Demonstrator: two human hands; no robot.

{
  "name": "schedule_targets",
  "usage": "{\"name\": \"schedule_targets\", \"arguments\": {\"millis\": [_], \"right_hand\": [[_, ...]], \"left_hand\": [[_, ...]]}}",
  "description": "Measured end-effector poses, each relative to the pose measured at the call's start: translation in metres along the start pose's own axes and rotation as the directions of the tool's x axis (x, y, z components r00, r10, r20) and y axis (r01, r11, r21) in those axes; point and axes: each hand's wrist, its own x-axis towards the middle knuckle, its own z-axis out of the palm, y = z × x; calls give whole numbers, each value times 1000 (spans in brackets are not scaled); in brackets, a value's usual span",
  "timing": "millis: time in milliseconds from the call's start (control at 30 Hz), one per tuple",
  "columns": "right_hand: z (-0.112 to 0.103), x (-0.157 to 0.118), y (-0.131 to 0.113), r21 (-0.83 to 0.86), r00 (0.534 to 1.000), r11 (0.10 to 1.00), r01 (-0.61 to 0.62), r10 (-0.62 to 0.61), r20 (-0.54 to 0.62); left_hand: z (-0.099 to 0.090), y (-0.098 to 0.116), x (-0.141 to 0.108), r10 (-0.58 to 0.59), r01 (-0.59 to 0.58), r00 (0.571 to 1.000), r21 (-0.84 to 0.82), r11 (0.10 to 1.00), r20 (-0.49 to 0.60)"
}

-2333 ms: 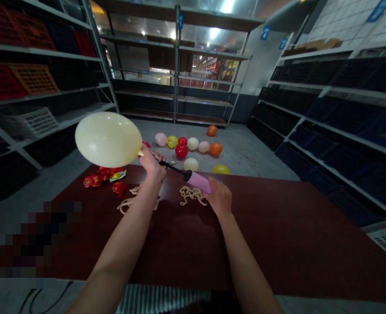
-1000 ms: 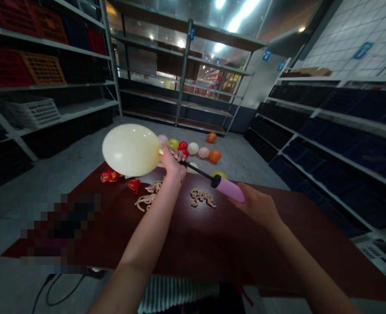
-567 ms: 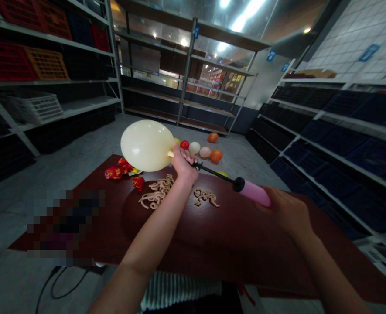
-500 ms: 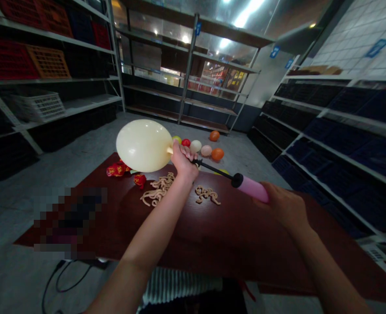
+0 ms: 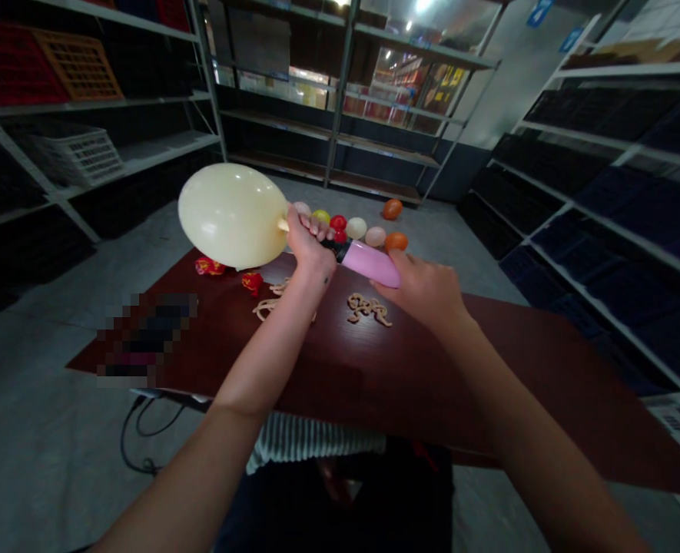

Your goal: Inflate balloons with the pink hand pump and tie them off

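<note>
A large cream balloon (image 5: 231, 216) hangs to the left of my left hand (image 5: 310, 244), whose fingers are closed around its neck at the black nozzle end of a pump. My right hand (image 5: 423, 288) grips the far end of the pump's pink barrel (image 5: 371, 263). The barrel now sits close to my left hand, and no black rod shows between them. Below, on the dark red table (image 5: 374, 376), lie two piles of uninflated beige balloons (image 5: 368, 307), the left one partly hidden by my left forearm. Red-and-yellow crumpled pieces (image 5: 252, 283) lie near the balloon.
Several inflated balloons, among them an orange one (image 5: 393, 209) and a white one (image 5: 356, 228), rest beyond the table's far edge. A blurred-out object (image 5: 155, 334) lies at the table's left. Metal shelves (image 5: 340, 100) with crates stand around. Cables (image 5: 149, 430) hang at the lower left.
My right hand has pushed the pink barrel in toward my left hand, covering the black rod. The view has tilted down, and the cream balloon looks slightly bigger and higher left.
</note>
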Motion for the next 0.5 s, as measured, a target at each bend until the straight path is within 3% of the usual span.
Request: {"name": "schedule_targets", "arguments": {"millis": [267,500], "right_hand": [[29,-17,7,93,998,994,-58,61,-23],[26,-61,44,90,993,989,-116,115,17]], "left_hand": [[1,7,11,37,-37,999,-26,999,9],[6,19,8,15,-16,1000,-113,993,-15]]}}
